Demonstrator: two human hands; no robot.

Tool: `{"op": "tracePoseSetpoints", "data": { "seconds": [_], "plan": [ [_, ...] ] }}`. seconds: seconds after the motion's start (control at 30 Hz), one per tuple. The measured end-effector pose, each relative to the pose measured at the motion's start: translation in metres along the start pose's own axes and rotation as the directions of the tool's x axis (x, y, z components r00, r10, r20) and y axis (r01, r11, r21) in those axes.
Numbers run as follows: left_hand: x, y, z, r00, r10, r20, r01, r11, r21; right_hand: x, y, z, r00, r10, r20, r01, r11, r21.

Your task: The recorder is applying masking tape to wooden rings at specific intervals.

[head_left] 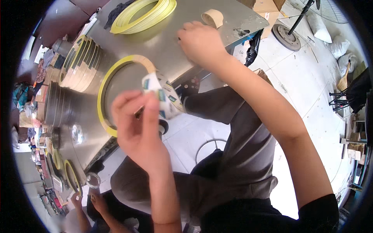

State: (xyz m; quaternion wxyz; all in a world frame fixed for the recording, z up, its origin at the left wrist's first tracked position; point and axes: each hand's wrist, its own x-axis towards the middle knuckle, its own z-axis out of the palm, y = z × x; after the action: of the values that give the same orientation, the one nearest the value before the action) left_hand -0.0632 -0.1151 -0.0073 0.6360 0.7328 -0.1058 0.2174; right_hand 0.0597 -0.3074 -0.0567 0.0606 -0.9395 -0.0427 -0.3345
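Note:
A printed white strip (pixel 167 95) with green patches curls out from my left hand (pixel 136 124), whose thumb and fingers pinch its near end. Behind that hand, a flat yellow ring (pixel 101 93) lies at the table's near edge. A tan section covers part of its upper right rim, beside the strip. My right hand (pixel 202 42) rests farther back over the metal table (pixel 163 50), its fingers curled and their tips hidden. Just beyond it stands a roll of tan tape (pixel 213 18).
A stack of yellow rings (pixel 143 15) lies at the table's back. More stacked rings (pixel 79 64) stand at the left. Another person's hands (pixel 95 200) hold a ring at the lower left. A fan base (pixel 286 37) stands on the tiled floor at right.

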Motion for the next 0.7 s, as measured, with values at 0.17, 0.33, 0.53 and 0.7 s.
{"op": "tracePoseSetpoints", "data": {
  "seconds": [0.17,0.33,0.53,0.7],
  "plan": [
    [0.086,-0.012,0.035,0.992,-0.123,0.024,0.123,0.992,0.033,0.013,-0.004,-0.02,0.975,0.148,-0.167,-0.081,0.931,0.355],
    [0.11,-0.04,0.06,0.981,-0.19,0.045,0.195,0.945,-0.262,-0.022,-0.03,-0.036,0.962,0.056,-0.269,0.132,0.765,0.63],
    [0.099,-0.039,0.033,0.996,0.092,0.02,-0.094,0.965,0.244,-0.008,-0.009,-0.036,0.985,-0.109,-0.132,0.158,0.876,0.456],
    [0.027,-0.04,-0.065,0.946,0.113,0.304,-0.304,0.633,0.712,0.028,0.022,-0.014,0.976,-0.215,0.046,0.206,0.967,0.153]
  ]
}}
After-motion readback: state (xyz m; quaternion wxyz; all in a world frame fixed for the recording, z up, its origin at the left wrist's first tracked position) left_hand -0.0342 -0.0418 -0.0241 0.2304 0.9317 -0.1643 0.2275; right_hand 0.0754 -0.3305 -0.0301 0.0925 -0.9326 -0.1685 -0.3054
